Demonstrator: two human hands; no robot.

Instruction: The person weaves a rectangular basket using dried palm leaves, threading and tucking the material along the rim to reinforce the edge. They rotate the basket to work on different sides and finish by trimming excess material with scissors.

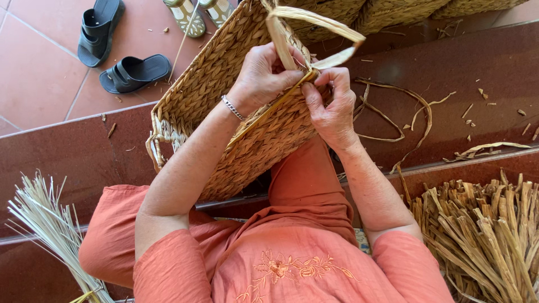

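Hands meet at the rim of a woven basket propped on the person's lap: the left hand is closed around a flat strand looping above, the right hand pinching its lower end against the weave beside a thin stick. Pulled too sharply, that dry strand could split, or the tilted basket could slide off the knee.

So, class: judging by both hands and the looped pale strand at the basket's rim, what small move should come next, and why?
Probably draw the looped pale flat fibre strand snug: it arcs slack above the brown woven rectangular basket, while left hand and right hand pinch its base.
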